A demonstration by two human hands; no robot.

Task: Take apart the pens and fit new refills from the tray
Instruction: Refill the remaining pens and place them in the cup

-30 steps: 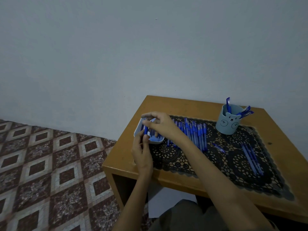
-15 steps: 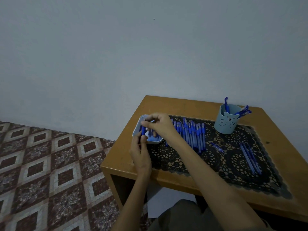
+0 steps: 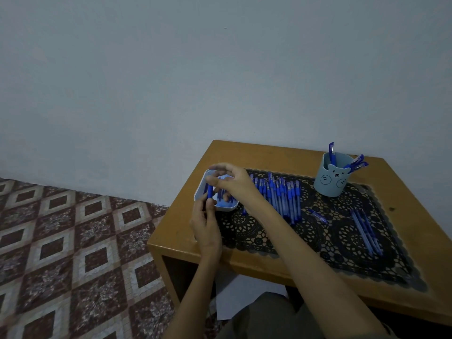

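The left hand (image 3: 206,228) grips a dark blue pen (image 3: 209,191) by its lower part and holds it upright. The right hand (image 3: 232,182) arches over it, fingers pinching the upper end. The pen looks solid blue, and its finer detail is blurred. Just beneath the fingers sits the pale tray (image 3: 198,192), at the tabletop's (image 3: 269,155) corner. To their right, a row of blue pens (image 3: 281,196) lies on a black lace mat (image 3: 305,236).
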